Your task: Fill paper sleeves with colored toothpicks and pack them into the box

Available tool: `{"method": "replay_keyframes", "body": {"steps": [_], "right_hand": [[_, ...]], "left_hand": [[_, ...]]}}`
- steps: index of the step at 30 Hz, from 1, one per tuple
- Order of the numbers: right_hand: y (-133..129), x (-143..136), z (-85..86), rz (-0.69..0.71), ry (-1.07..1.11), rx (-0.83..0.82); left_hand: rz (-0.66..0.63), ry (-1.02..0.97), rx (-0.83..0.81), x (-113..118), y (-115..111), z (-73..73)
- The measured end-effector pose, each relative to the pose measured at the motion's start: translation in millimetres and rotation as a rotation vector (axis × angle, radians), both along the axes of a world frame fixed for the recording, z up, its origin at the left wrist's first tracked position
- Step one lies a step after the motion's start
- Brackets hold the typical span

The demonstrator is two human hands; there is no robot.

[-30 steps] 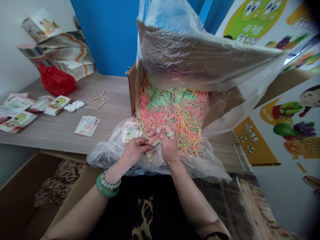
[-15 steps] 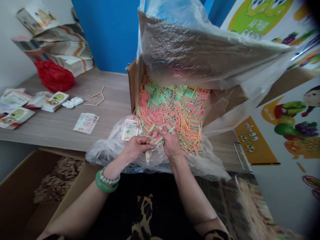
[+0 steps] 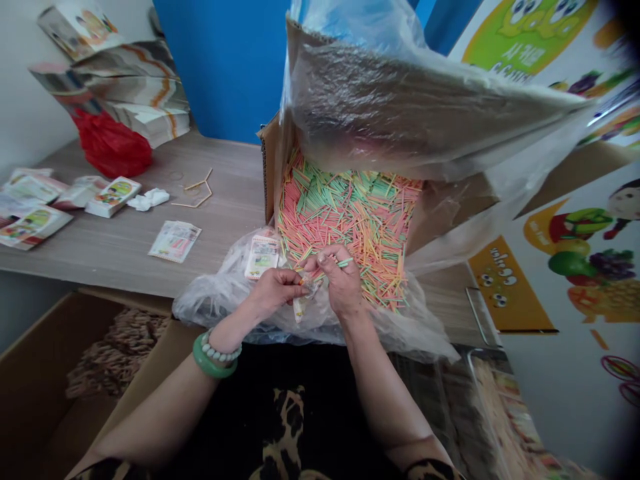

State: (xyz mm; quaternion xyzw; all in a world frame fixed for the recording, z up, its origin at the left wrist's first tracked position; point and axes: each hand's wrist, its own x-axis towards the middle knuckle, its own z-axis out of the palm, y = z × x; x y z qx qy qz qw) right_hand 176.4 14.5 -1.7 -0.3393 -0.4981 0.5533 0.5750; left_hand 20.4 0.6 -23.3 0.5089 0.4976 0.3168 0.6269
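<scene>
My left hand (image 3: 274, 292) pinches a small printed packet (image 3: 299, 309) that hangs below its fingertips. In my right hand (image 3: 344, 287) a few thin coloured sticks (image 3: 345, 263) lie between thumb and fingers, with their near ends at the packet's mouth. Whether any stick is inside the packet I cannot tell. Both hands are over the near edge of a cardboard box full of loose pink, green, yellow and orange sticks (image 3: 345, 207). Left of the box's opening, a flat packet (image 3: 263, 257) lies on the clear plastic liner (image 3: 210, 297), close to my left hand.
A filled packet (image 3: 175, 241), crumpled tissue (image 3: 149, 199) and a small carton (image 3: 113, 197) lie on the grey table (image 3: 230, 173). A red bag (image 3: 111, 143) stands by stacked packaging (image 3: 155, 123). At lower left, an open carton (image 3: 30, 373) contains many small bundles.
The sticks in my right hand have shifted slightly toward the packet, and less of them sticks out above the fingers. The whole view has moved a little.
</scene>
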Motion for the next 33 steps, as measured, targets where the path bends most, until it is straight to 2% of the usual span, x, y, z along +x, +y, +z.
{"method": "replay_keyframes", "body": {"steps": [3, 6, 12, 14, 19, 22, 27, 33], "right_hand": [[-1.4, -0.4, 0.4, -0.003, -0.073, 0.006], [-0.6, 0.1, 1.5, 0.008, -0.039, -0.030], [5.0, 4.7, 5.9, 0.212, -0.034, -0.144], [6.9, 5.4, 7.8, 0.242, -0.069, -0.152], [10.9, 3.6, 11.2, 0.214, -0.132, -0.134], [12.5, 3.2, 11.7, 0.249, -0.125, -0.146], [15.1, 4.6, 11.9, 0.271, -0.111, -0.209], [16.9, 0.7, 19.7, 0.143, 0.006, -0.232]], "left_hand": [[0.022, -0.017, 0.008, 1.0, -1.4, 2.0], [0.017, -0.039, 0.039, -0.1, -2.6, 2.8], [-0.070, -0.057, 0.108, -6.3, -4.3, 4.2], [-0.097, -0.030, 0.137, -9.0, -3.9, 5.1], [-0.216, 0.003, 0.166, -15.0, -1.3, 9.4], [-0.261, 0.017, 0.174, -16.2, -0.8, 12.7], [-0.272, 0.022, 0.185, -16.9, -0.5, 14.7], [-0.264, 0.031, 0.270, -19.1, 6.3, 16.3]]}}
